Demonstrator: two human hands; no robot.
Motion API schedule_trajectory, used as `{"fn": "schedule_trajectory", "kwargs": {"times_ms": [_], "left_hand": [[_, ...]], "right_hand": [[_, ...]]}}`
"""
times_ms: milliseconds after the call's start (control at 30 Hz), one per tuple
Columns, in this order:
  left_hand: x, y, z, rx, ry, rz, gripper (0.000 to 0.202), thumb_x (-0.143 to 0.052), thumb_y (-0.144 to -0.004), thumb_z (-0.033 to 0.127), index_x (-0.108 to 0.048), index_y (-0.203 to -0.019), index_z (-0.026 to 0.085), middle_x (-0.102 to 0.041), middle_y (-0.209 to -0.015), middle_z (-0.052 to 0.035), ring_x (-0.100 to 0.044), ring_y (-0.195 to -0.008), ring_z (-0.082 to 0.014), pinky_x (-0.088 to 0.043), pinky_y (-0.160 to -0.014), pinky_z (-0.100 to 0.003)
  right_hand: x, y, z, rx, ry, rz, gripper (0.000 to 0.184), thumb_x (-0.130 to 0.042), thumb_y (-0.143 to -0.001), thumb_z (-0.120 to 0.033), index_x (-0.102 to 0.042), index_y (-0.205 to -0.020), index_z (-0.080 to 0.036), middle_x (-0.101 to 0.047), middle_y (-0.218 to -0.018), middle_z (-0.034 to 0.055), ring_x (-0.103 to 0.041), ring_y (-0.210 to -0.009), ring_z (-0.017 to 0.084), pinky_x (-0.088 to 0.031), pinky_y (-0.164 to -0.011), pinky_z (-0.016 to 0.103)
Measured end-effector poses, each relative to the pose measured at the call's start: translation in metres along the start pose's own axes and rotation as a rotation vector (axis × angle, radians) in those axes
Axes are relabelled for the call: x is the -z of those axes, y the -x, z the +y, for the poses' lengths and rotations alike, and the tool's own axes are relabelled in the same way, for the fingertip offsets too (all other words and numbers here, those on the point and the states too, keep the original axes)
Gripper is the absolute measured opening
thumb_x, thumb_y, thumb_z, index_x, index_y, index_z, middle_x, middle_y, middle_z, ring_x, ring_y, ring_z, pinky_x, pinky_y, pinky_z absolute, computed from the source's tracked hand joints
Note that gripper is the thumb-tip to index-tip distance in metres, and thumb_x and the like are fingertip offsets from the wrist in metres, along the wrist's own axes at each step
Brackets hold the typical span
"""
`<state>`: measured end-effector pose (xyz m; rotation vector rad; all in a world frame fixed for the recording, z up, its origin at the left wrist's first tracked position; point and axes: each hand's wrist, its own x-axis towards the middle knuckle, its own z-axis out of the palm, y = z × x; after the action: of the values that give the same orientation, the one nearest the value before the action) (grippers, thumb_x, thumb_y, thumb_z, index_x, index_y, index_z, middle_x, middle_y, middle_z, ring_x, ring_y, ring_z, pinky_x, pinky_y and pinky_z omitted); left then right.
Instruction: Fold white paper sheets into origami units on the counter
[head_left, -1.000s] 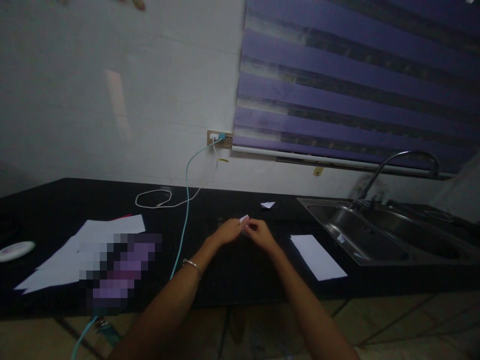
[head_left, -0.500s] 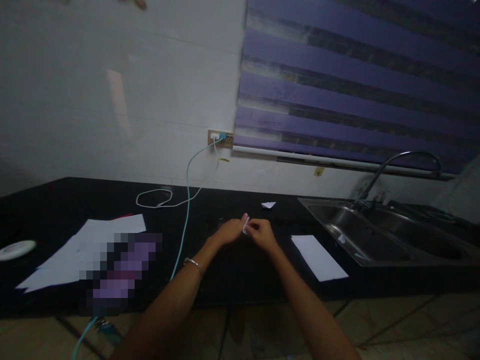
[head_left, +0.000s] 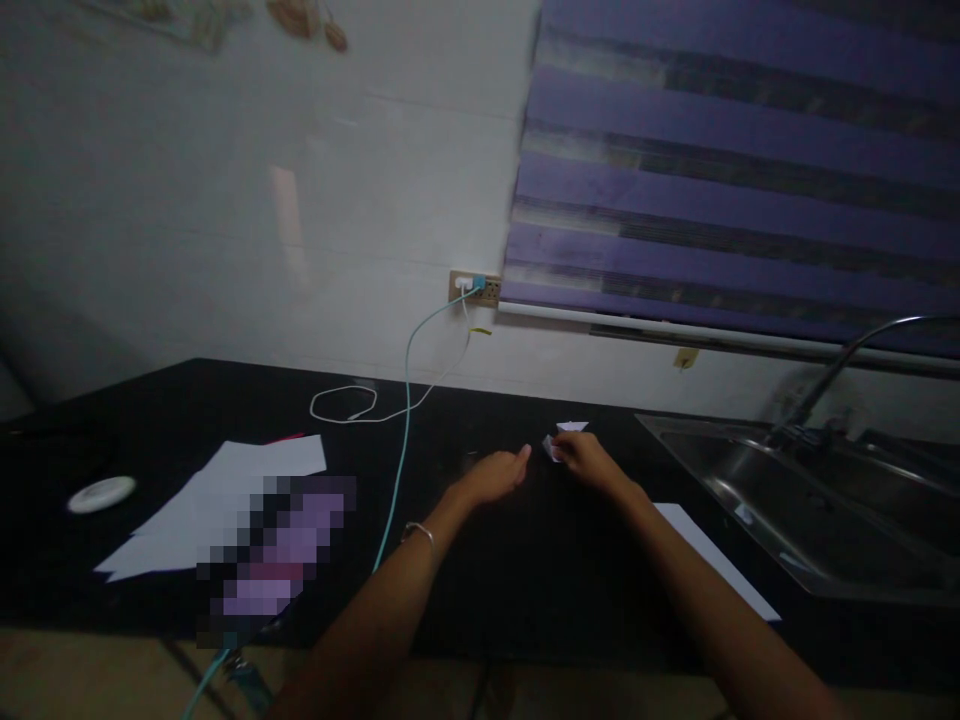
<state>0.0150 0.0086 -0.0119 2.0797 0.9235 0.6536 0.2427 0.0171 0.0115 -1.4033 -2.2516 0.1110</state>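
My right hand (head_left: 589,462) is closed on a small folded piece of white paper (head_left: 550,449), pinched at the fingertips just above the black counter. Right behind those fingers lies another small folded paper (head_left: 573,426), boat-like in shape and partly hidden by the hand. To the left, my left hand (head_left: 495,478) holds nothing; its fingers are stretched toward the right hand, apart from the paper. A white sheet (head_left: 716,560) on the counter is partly covered by my right forearm.
Several white sheets (head_left: 225,480) lie at the left beside a blurred purple item (head_left: 289,550). A white roundish object (head_left: 101,494) sits further left. Teal cable (head_left: 405,440) and white cable (head_left: 341,405) run from the wall socket (head_left: 474,288). A steel sink (head_left: 780,500) is at right.
My hands have come apart. The right one carried the folded paper right, close to the other folded piece; the left one let go of it. The view has swung a little left.
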Motion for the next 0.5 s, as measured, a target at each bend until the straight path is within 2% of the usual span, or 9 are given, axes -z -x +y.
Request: {"fn": "schedule_trajectory", "kwargs": {"times_ms": [167,300,400,500], "left_hand": [[0.002,-0.008,-0.004,-0.037,-0.109,0.034,0.069,-0.009,-0.088,0.066,-0.05,-0.059,0.019,-0.054,-0.063,-0.0044,-0.048,-0.061,-0.016,-0.037,-0.066,-0.029],[0.004,-0.013,-0.009,-0.016,-0.087,-0.028,0.07,-0.009,-0.087,0.068,-0.049,-0.059,0.018,-0.053,-0.061,-0.0033,-0.047,-0.055,-0.0144,-0.036,-0.062,-0.029],[0.006,-0.014,-0.009,-0.016,-0.071,-0.05,0.069,-0.009,-0.087,0.068,-0.049,-0.06,0.018,-0.051,-0.058,-0.0018,-0.045,-0.053,-0.013,-0.035,-0.059,-0.028],[0.007,-0.014,-0.008,0.008,-0.038,-0.073,0.068,-0.011,-0.086,0.069,-0.047,-0.059,0.018,-0.049,-0.056,-0.0009,-0.043,-0.051,-0.0122,-0.033,-0.056,-0.027]], "right_hand": [[0.019,-0.023,0.042,-0.084,0.102,-0.174,0.025,-0.058,-0.073,-0.015,-0.072,-0.094,-0.015,-0.071,-0.095,0.0125,-0.063,-0.086,0.023,-0.044,-0.078,0.028],[0.021,-0.039,0.072,-0.136,0.172,-0.296,0.023,-0.058,-0.069,-0.013,-0.074,-0.086,-0.014,-0.072,-0.086,0.0107,-0.063,-0.08,0.024,-0.043,-0.071,0.027],[0.017,-0.045,0.087,-0.145,0.182,-0.289,0.024,-0.058,-0.069,-0.012,-0.074,-0.087,-0.013,-0.071,-0.086,0.009,-0.064,-0.082,0.024,-0.043,-0.071,0.026],[0.014,-0.049,0.092,-0.127,0.195,-0.268,0.023,-0.058,-0.07,-0.012,-0.073,-0.087,-0.012,-0.071,-0.088,0.0094,-0.064,-0.084,0.024,-0.044,-0.072,0.025]]}}
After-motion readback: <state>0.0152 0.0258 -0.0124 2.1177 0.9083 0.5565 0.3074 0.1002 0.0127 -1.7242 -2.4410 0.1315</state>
